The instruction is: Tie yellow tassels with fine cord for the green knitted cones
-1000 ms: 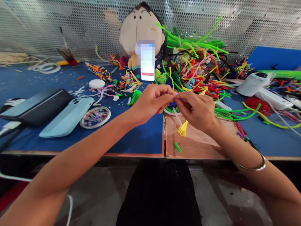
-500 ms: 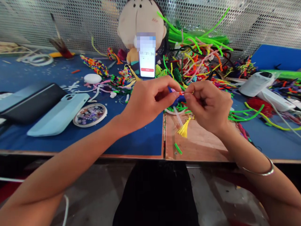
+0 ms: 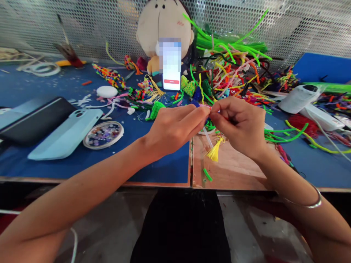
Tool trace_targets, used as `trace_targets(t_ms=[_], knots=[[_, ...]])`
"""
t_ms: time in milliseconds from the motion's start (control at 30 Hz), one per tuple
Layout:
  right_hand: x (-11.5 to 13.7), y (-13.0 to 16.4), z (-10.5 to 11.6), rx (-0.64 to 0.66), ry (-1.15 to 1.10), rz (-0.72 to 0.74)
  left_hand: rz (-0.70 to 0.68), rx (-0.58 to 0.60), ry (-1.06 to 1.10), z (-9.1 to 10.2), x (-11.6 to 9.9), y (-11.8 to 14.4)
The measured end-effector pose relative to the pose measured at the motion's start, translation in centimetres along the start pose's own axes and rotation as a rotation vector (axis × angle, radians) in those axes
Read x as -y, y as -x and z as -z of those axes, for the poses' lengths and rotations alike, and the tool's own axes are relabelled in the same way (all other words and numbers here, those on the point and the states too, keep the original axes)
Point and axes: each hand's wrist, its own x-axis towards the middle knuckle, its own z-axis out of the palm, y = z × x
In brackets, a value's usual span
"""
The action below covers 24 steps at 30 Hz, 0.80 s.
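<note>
"Both your hands meet in front of you above the table (image 3: 159, 168): your left hand (image 3: 179, 126) is curled, and your right hand (image 3: 240, 124) pinches narrowly with thumb and forefinger."

"Pinching what?"

"One small piece (image 3: 207, 107), pinkish-red where it shows, between the fingertips of your two hands. Your fingers hide most of it, so its shape is hard to tell."

"And right below your grip?"

"You have a clear stick (image 3: 207, 137) slanting out from under your hands, and a yellow tassel (image 3: 215, 151) at its lower end. Nearer your body lies a green snippet (image 3: 207, 174)."

"Close by on either side?"

"Just beyond your left hand you have a fuzzy green piece (image 3: 157, 109); right of your right hand, loose green stems (image 3: 287, 136)."

"Farther out?"

"To the left of your left hand, a round dish (image 3: 118, 138) of beads, then a pale blue phone case (image 3: 65, 135). Beyond your hands, a phone (image 3: 172, 82) stands upright before a plush doll (image 3: 164, 25), with a tangled multicoloured heap (image 3: 233, 75) beyond your right hand."
</note>
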Motion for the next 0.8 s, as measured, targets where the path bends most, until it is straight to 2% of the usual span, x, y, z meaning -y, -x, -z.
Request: trace_targets(t_ms=[100,200,333,467,567,667,733,800], knots=[[0.2,0.0,0.0,0.011,0.045,0.011,-0.002,-0.015,0.019,0.1,-0.2,-0.1],[0.3,0.3,0.0,-0.013,0.144,0.082,0.108,-0.006,0.198,0.5,-0.5,-0.6],[0.2,0.6,0.4,-0.053,0.34,0.241,0.381,0.219,0.701,1.2,-0.4,-1.6],[0.2,0.3,1.1,-0.003,0.506,0.456,0.606,0.443,1.085,1.7,0.2,-2.5],[0.5,-0.1,1.4,0.096,0.545,0.565,0.651,0.61,1.187,1.9,0.9,-2.7],[0.4,-0.2,1.2,0.195,0.475,0.61,0.645,0.728,1.219,1.7,1.6,-2.4],[0.1,-0.1,1.1,0.199,0.412,0.6,0.652,0.73,1.23,1.3,2.0,-2.1],[-0.1,0.3,0.9,0.147,0.384,0.521,0.666,0.656,1.261,0.7,2.3,-1.7]])
